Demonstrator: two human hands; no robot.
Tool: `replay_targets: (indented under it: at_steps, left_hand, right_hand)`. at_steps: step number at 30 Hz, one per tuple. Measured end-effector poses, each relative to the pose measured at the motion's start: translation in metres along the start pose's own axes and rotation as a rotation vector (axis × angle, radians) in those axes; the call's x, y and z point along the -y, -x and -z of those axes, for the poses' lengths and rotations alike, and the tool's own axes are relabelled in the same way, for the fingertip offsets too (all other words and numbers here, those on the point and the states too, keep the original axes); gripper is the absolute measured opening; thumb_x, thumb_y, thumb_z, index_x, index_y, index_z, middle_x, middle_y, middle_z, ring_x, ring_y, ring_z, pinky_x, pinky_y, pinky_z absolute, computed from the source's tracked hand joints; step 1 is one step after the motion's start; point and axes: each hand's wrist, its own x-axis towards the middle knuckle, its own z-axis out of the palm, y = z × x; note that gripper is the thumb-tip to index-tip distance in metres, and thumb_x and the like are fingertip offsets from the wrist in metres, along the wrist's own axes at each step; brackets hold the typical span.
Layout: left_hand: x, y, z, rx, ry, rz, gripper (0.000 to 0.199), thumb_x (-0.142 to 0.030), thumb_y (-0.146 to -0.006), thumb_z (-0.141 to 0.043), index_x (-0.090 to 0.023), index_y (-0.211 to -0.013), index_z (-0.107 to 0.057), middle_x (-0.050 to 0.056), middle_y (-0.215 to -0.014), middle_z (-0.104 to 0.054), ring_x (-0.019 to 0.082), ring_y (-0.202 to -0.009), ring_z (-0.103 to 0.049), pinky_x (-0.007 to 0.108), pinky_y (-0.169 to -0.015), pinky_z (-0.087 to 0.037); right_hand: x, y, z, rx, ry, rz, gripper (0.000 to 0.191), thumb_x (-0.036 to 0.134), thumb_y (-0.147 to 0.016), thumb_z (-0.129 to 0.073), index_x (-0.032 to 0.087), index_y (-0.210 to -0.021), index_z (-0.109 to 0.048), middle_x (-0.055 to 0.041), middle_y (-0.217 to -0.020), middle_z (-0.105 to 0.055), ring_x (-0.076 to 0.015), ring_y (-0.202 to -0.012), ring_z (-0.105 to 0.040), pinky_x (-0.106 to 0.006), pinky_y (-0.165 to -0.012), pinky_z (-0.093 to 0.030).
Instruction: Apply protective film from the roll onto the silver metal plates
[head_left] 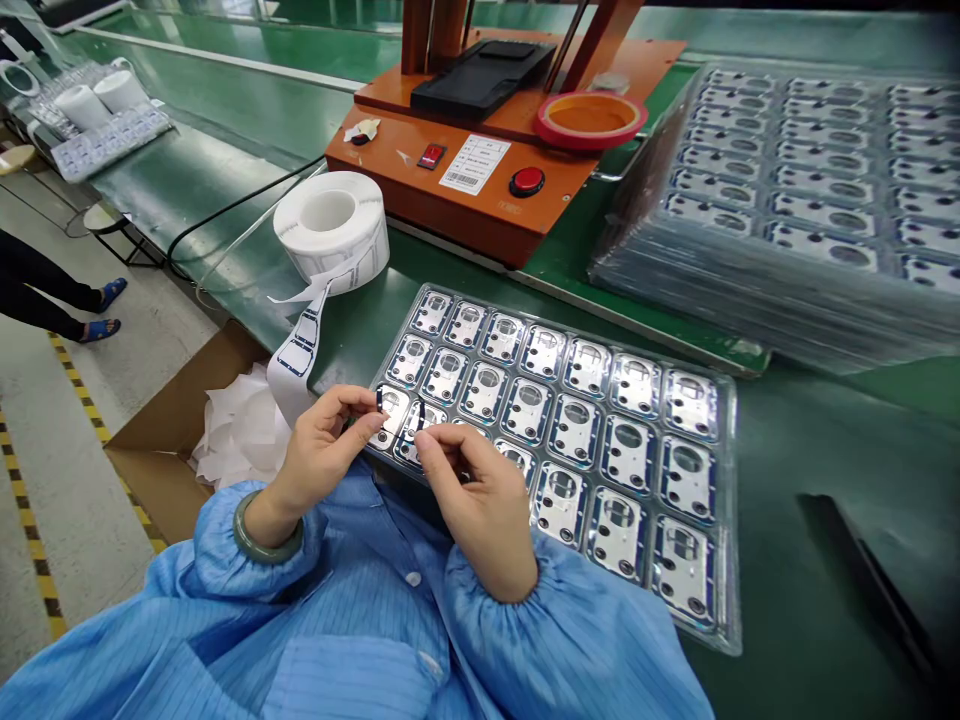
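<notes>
My left hand pinches one side of a thin dark die-cut adhesive frame between thumb and forefinger. The opposite side is pinched by my right hand, so the frame spans the gap between my fingertips. Both hands are above the near left corner of a clear plastic tray; whether the frame touches a part there, I cannot tell. Silvery metal plates with blue edges, a round window and small holes fill the tray's pockets. Left of it, a white sticker roll trails a backing strip with dark outlined frames.
Behind the tray stands an orange press with a red button and a red tape ring. Stacked trays rise at right. A black tool-like object lies near right. A cardboard box holds discarded backing paper.
</notes>
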Motion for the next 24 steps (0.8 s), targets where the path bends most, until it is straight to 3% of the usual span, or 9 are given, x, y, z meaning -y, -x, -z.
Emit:
replay_targets:
  at_steps: [6, 12, 16, 19, 24]
  left_hand:
    - [0.0021, -0.0027, -0.0008, -0.005, 0.133, 0.027, 0.043, -0.023, -0.075, -0.073, -0.022, -0.113, -0.053, -0.002, -0.074, -0.065, 0.011, -0.073, -0.064, 0.021, -0.069, -0.051]
    - [-0.0035, -0.0033, 0.0013, -0.053, 0.036, 0.033, 0.024, -0.03, -0.081, -0.068, -0.018, -0.101, -0.062, 0.006, -0.092, -0.069, 0.011, -0.074, -0.063, 0.022, -0.07, -0.053]
    - [-0.0029, -0.0053, 0.0053, -0.001, -0.017, -0.081, 0.025, -0.034, -0.087, -0.059, -0.019, -0.107, -0.063, 0.008, -0.107, -0.064, 0.011, -0.075, -0.061, 0.025, -0.07, -0.053]
    - [-0.0012, -0.0066, 0.0077, 0.08, -0.042, -0.151, 0.023, -0.036, -0.088, -0.057, -0.019, -0.1, -0.066, 0.01, -0.11, -0.062, 0.015, -0.088, -0.061, 0.029, -0.08, -0.052]
    - [0.0011, -0.0062, 0.0089, 0.137, 0.005, -0.107, 0.016, -0.033, -0.085, -0.062, -0.02, -0.092, -0.066, 0.009, -0.107, -0.06, 0.019, -0.098, -0.06, 0.03, -0.081, -0.051]
  right_hand:
    - [0.0004, 0.0026, -0.0038, -0.05, 0.09, 0.121, 0.014, 0.024, -0.089, -0.054, 0.02, -0.079, -0.063, 0.0004, -0.068, -0.061, -0.0115, -0.057, -0.053, -0.024, -0.055, -0.043]
    - [-0.0019, 0.004, -0.005, -0.115, 0.112, 0.185, 0.012, 0.021, -0.089, -0.055, 0.02, -0.081, -0.063, 0.001, -0.068, -0.06, -0.0111, -0.058, -0.053, -0.024, -0.055, -0.042]
    - [-0.0006, 0.0045, -0.0046, -0.144, 0.065, 0.106, 0.012, 0.024, -0.088, -0.056, 0.02, -0.08, -0.064, 0.0013, -0.067, -0.06, -0.0113, -0.057, -0.052, -0.024, -0.055, -0.043]
    - [-0.0003, 0.0043, -0.0046, -0.115, -0.004, 0.036, 0.012, 0.025, -0.087, -0.058, 0.02, -0.079, -0.064, 0.0014, -0.067, -0.06, -0.0113, -0.058, -0.053, -0.023, -0.055, -0.044]
    - [0.0007, 0.0035, -0.0062, -0.031, -0.121, -0.091, 0.014, 0.029, -0.086, -0.058, 0.02, -0.076, -0.064, 0.0016, -0.063, -0.059, -0.0106, -0.053, -0.051, -0.023, -0.052, -0.043]
